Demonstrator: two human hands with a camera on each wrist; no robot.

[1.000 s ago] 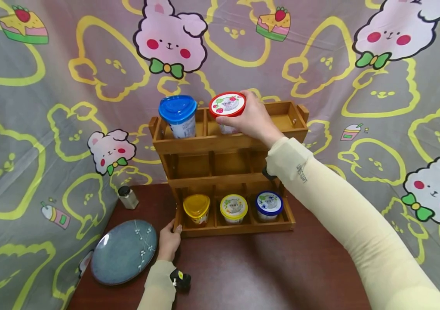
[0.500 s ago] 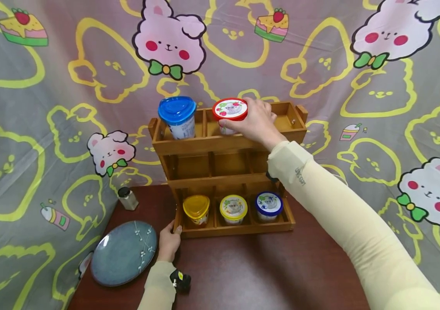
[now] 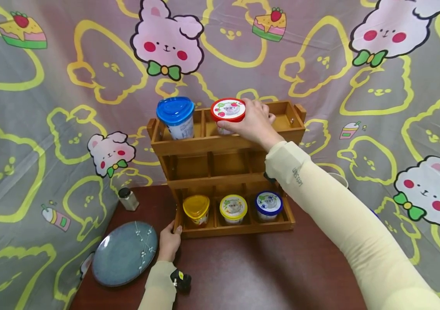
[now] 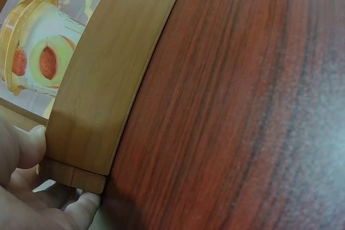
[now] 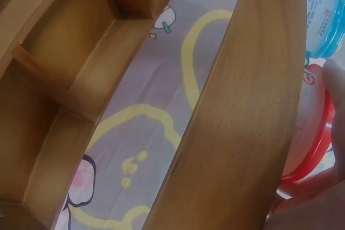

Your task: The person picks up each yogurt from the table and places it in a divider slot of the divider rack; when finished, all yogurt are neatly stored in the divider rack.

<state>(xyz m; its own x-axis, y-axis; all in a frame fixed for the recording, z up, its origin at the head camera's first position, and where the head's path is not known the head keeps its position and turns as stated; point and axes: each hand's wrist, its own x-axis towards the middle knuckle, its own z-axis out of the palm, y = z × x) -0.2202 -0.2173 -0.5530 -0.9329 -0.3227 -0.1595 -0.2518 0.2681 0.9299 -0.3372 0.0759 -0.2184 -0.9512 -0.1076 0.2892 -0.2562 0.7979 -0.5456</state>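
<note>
My right hand [image 3: 257,122] grips a red-lidded cup [image 3: 227,110] by its lid, in the middle compartment of the top tier of a wooden rack [image 3: 229,143]. Beside it in the left compartment stands a taller blue-lidded cup [image 3: 176,117]. The right wrist view shows the red-lidded cup [image 5: 310,127] behind the front board, fingers around its lid. Down at the rack's lower left corner, my left hand [image 3: 169,242] holds the wooden end. In the left wrist view the left thumb and fingers [image 4: 32,146] pinch that corner, near a yellow-lidded cup [image 4: 40,47] with a peach picture.
On the bottom tier stand a cup with a domed yellow lid [image 3: 196,210], a flat yellow-lidded cup [image 3: 233,209] and a dark blue-lidded cup [image 3: 268,206]. Left of the rack are a blue-grey plate [image 3: 107,262] and a black-capped shaker [image 3: 128,199]. A patterned cloth surrounds the table.
The right hand has lowered the red-lidded cup slightly into the top middle compartment. The left hand stays at the rack's corner.
</note>
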